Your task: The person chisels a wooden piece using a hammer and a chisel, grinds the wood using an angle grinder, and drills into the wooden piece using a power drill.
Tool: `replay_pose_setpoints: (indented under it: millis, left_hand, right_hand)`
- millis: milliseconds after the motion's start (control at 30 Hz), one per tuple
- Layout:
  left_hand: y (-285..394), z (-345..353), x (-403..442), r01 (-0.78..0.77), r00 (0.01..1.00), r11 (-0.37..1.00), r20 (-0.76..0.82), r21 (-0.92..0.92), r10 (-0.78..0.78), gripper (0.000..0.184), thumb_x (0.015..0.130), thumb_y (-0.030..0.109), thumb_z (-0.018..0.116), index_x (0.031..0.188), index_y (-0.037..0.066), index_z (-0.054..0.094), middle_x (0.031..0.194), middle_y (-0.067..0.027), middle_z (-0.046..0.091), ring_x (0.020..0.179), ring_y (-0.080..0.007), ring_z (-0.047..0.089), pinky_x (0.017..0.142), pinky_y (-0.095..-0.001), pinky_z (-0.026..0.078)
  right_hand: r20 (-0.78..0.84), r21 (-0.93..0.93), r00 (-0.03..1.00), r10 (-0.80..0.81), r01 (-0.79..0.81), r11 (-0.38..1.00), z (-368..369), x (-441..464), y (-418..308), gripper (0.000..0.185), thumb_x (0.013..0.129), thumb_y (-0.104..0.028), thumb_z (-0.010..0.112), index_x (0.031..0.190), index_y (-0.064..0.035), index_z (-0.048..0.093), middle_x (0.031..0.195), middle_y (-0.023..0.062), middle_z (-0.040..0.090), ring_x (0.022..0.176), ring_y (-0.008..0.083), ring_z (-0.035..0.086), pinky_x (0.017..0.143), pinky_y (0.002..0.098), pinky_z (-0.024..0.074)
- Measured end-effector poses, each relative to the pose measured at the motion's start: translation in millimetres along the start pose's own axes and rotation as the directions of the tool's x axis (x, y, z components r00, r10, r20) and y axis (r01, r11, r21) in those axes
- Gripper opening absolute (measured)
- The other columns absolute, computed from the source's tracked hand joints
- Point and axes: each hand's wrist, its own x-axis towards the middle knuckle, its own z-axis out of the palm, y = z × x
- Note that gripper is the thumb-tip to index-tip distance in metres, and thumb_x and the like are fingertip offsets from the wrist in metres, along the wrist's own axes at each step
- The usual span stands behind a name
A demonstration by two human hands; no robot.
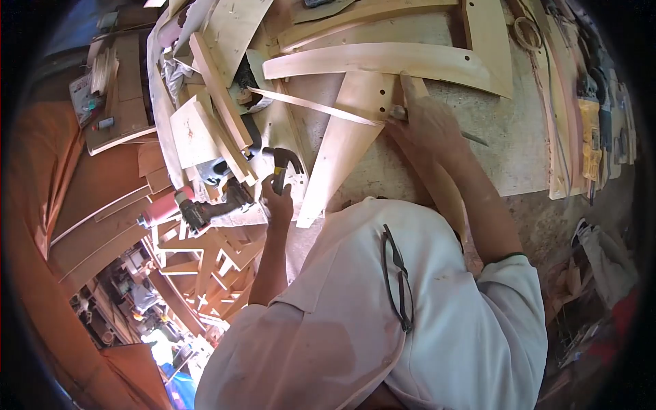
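Observation:
My left hand (pixel 278 199) is wrapped round the handle of a hammer (pixel 282 164), whose dark head points up and to the right. My right hand (pixel 429 126) is closed at the joint of a wooden frame, beside a tapered board (pixel 355 119) with dark holes. What its fingers hold is too small to make out. A curved wooden rail (pixel 369 59) lies across the top of the tapered board. One thin wooden strip (pixel 314 105) runs from the left to near my right fingers. Behind my right wrist a thin pointed rod (pixel 475 139) sticks out.
A cordless drill (pixel 198 212) lies left of my left hand, beside a pink cylinder (pixel 166 207). Wood offcuts (pixel 198 133) are piled on the left of the workbench (pixel 509 150). Long boards and a yellow tool (pixel 589 130) are at the right. Glasses (pixel 398 280) hang on the shirt.

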Motion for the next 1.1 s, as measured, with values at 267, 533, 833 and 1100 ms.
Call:
replay_pose_setpoints:
  millis: [267,533,833,1100]
  left_hand:
    - [49,-11,36,-0.530,0.827,0.847,-0.194,0.048,0.529,0.031,0.084,0.001,0.069,0.115,-0.005,0.064,0.100,-0.0231,0.065,0.095,-0.0415,0.063,0.087,-0.0502,0.050]
    - [143,37,102,-0.648,0.752,0.731,-0.027,-0.215,0.658,0.051,0.080,-0.004,0.067,0.128,0.012,0.064,0.134,-0.0201,0.054,0.108,-0.0386,0.060,0.091,-0.0424,0.054]
    - [148,45,117,-0.676,0.733,0.736,0.072,-0.034,0.677,0.011,0.080,0.004,0.065,0.089,0.010,0.063,0.101,-0.0095,0.062,0.094,-0.0351,0.062,0.073,-0.0460,0.056]
    - [179,-62,107,-0.614,0.764,0.781,-0.166,0.109,0.624,0.023,0.089,0.008,0.064,0.111,0.009,0.072,0.090,-0.0112,0.070,0.078,-0.0288,0.070,0.069,-0.0401,0.058]
  right_hand:
    - [-0.028,0.006,0.999,0.014,-0.014,1.000,21,12,1,0.098,0.086,-0.049,0.074,0.153,0.0085,0.030,0.085,0.0238,0.071,0.081,0.0430,0.070,0.073,0.0508,0.0546]
    - [-0.064,0.020,0.997,0.030,-0.029,0.999,12,3,7,0.087,0.087,-0.045,0.073,0.154,-0.0040,0.036,0.092,0.0266,0.071,0.082,0.0445,0.069,0.072,0.0522,0.0537]
    - [-0.018,0.029,0.972,0.233,-0.232,0.972,-2,-50,31,0.068,0.087,-0.037,0.075,0.144,-0.0106,0.052,0.090,0.0262,0.071,0.088,0.0460,0.068,0.077,0.0529,0.0523]
    - [-0.179,0.113,0.953,0.244,-0.227,0.967,4,-84,74,0.058,0.087,-0.032,0.076,0.134,-0.0030,0.061,0.090,0.0244,0.069,0.086,0.0414,0.067,0.078,0.0487,0.0506]
